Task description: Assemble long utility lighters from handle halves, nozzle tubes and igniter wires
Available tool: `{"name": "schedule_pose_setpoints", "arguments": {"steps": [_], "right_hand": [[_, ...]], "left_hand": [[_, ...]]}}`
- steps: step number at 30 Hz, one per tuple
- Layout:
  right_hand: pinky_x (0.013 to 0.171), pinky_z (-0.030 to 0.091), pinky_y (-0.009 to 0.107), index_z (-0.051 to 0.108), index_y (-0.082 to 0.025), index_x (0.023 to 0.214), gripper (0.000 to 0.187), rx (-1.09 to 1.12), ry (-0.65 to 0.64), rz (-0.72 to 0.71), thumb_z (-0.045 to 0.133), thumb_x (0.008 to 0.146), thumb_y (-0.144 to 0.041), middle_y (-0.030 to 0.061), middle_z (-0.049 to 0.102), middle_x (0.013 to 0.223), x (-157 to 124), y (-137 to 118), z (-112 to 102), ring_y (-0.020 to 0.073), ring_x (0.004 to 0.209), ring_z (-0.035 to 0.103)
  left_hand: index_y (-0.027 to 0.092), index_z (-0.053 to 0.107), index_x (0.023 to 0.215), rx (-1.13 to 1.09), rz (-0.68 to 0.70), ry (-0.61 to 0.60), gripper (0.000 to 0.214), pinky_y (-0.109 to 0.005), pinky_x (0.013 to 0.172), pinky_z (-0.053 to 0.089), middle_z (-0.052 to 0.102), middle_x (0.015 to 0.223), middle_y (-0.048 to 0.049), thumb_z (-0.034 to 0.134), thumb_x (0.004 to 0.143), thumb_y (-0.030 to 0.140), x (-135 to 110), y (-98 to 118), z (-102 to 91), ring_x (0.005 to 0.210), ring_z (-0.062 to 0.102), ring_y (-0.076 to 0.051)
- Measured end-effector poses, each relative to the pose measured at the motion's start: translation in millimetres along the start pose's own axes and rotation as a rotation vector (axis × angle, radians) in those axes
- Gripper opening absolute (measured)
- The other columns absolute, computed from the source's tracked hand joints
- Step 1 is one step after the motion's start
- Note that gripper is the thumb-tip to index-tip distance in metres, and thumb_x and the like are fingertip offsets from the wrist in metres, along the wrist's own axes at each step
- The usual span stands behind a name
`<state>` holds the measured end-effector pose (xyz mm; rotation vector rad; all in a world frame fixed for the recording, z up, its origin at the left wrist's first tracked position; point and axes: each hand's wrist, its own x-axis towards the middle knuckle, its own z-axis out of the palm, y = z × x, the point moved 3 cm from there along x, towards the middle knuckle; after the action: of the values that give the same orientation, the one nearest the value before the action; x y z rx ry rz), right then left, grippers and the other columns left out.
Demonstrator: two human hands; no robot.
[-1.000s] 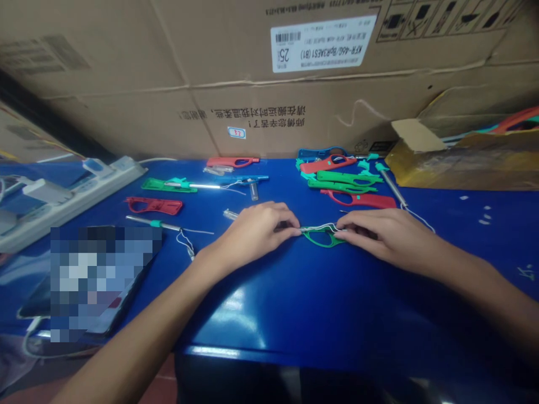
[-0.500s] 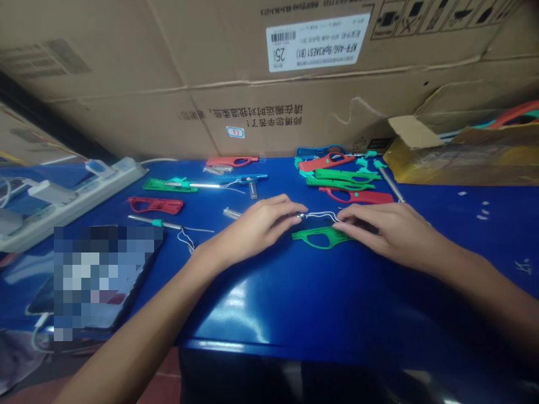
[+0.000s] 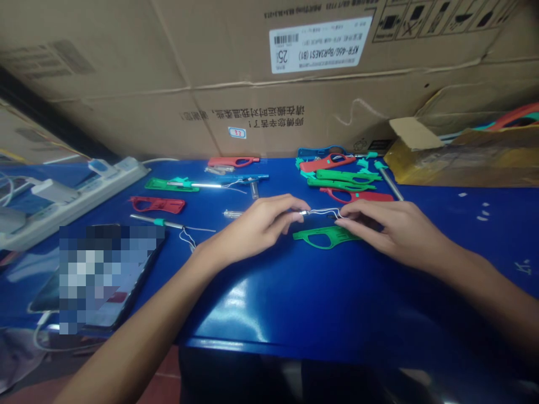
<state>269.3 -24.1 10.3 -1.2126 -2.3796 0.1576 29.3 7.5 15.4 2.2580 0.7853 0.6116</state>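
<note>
So our left hand is pinching a little metal bit, and our right hand is closed on the white wires running from it (we can't tell what else is tucked in there). The green shell lies on the blue table just nearer us, one end by the right hand.

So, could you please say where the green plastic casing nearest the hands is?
In the head view, the casing lies right of centre on the blue table, beside the right hand, below the thin white wires.
</note>
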Motion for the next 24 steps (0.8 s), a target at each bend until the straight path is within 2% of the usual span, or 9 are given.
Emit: {"name": "schedule_pose_setpoints", "arguments": {"steps": [4, 8, 13, 18, 24], "right_hand": [[0.064, 0.048, 0.028, 0.069, -0.021, 0.101, 0.021, 0.003, 0.055, 0.006, 0.057, 0.1, -0.038, 0.0012, 0.075, 0.083, 0, -1, -3, 0.0159, 0.07, 0.07], [0.062, 0.047, 0.027, 0.069, -0.02, 0.1, 0.017, 0.009, 0.096, -0.035, 0.059, 0.1, -0.035, 0.0002, 0.073, 0.08, -1, -4, -5, 0.0136, 0.066, 0.067], [0.06, 0.048, 0.026, 0.067, -0.019, 0.101, 0.013, 0.046, 0.122, -0.078, 0.062, 0.099, -0.031, -0.0005, 0.072, 0.078, -2, -8, -4, 0.0116, 0.062, 0.064], [0.059, 0.05, 0.026, 0.065, -0.02, 0.1, 0.009, 0.04, 0.165, -0.098, 0.062, 0.099, -0.028, 0.0003, 0.073, 0.08, -2, -11, -9, 0.0123, 0.062, 0.065], [0.059, 0.052, 0.029, 0.065, -0.026, 0.099, 0.003, 0.043, 0.318, -0.066, 0.066, 0.096, -0.027, -0.0008, 0.075, 0.083, -3, -18, -19, 0.015, 0.065, 0.069]], "left_hand": [[0.015, 0.054, 0.129, -0.273, -0.068, 0.023, 0.027, -0.025, 0.069, 0.052, 0.069, 0.097, -0.0051, 0.045, 0.105, 0.024, 0, 0, 3.7, 0.069, 0.058, -0.01], [0.013, 0.056, 0.122, -0.443, -0.104, 0.022, 0.023, -0.024, 0.066, 0.049, 0.066, 0.091, -0.0044, 0.047, 0.105, 0.025, 0, 0, 5.7, 0.068, 0.058, -0.01], [0.013, 0.056, 0.124, -0.516, -0.1, -0.022, 0.024, -0.023, 0.067, 0.047, 0.065, 0.09, -0.0037, 0.048, 0.106, 0.026, 0, 4, 3.6, 0.072, 0.057, -0.01], [0.013, 0.056, 0.126, -0.544, -0.108, -0.036, 0.025, -0.021, 0.062, 0.045, 0.065, 0.09, -0.003, 0.049, 0.106, 0.027, -1, 6, 1.5, 0.068, 0.054, -0.009], [0.015, 0.062, 0.123, -0.544, -0.126, -0.061, 0.025, -0.021, 0.062, 0.047, 0.065, 0.09, -0.0028, 0.05, 0.105, 0.027, -1, 9, 1.9, 0.067, 0.056, -0.008]]}}
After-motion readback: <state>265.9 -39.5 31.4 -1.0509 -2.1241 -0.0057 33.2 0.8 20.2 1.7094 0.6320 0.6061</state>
